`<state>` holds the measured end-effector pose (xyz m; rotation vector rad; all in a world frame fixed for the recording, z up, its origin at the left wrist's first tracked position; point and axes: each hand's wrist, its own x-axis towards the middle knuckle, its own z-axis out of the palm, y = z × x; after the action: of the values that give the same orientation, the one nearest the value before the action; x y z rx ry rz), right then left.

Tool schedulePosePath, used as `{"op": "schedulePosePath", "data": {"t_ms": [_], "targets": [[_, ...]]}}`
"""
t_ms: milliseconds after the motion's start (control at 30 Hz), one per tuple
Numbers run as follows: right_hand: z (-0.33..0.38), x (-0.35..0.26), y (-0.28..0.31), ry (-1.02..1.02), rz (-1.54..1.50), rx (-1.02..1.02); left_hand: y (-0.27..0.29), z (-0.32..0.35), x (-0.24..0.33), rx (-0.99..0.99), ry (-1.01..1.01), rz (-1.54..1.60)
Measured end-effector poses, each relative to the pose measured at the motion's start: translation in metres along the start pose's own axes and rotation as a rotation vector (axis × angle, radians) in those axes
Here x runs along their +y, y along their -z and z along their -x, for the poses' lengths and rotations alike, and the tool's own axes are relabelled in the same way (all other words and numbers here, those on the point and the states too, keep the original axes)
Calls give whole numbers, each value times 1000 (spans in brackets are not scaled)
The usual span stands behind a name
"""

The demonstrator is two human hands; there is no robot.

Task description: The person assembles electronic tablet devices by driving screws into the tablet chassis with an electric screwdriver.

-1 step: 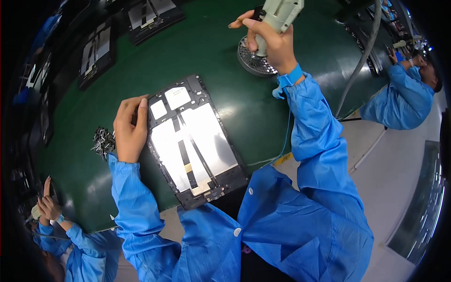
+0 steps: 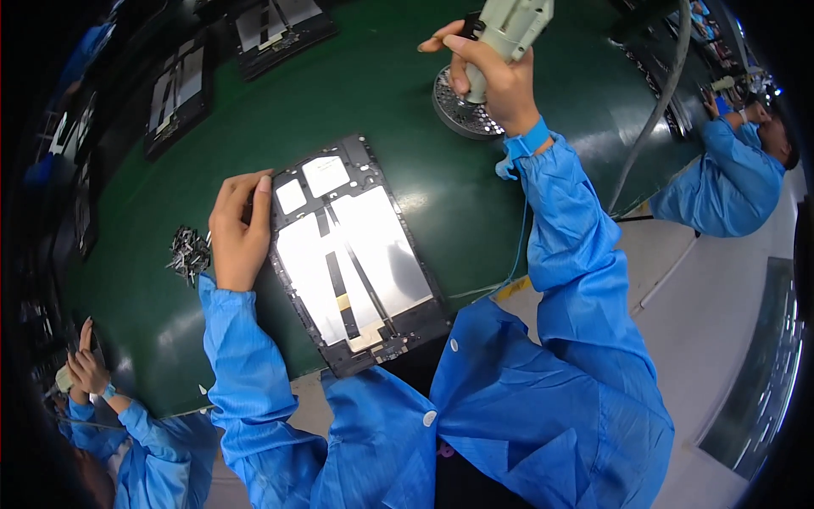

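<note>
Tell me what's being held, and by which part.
The right grip holds a pale handheld tool by its narrower section. The left grip touches the flat device at its upper left edge; how firmly is unclear.

Glare whitened the silver panels [image 2: 377, 250] mid-frame, and pale reflections shone on the green bench [image 2: 483, 220]; corners sank into black, straight edges bowed toward the rim, upper-right details smeared.
</note>
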<state>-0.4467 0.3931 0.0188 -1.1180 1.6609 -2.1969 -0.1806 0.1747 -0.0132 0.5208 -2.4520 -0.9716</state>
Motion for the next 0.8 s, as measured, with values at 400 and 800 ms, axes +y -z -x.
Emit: {"op": "schedulePosePath", "data": {"t_ms": [400,800], "targets": [[-12,-28,28,-65,-68,59,54,14,3,467,-10,-104],[4,-42,-24,0,-97,-76,141,75,-89,306,302,-317]]}}
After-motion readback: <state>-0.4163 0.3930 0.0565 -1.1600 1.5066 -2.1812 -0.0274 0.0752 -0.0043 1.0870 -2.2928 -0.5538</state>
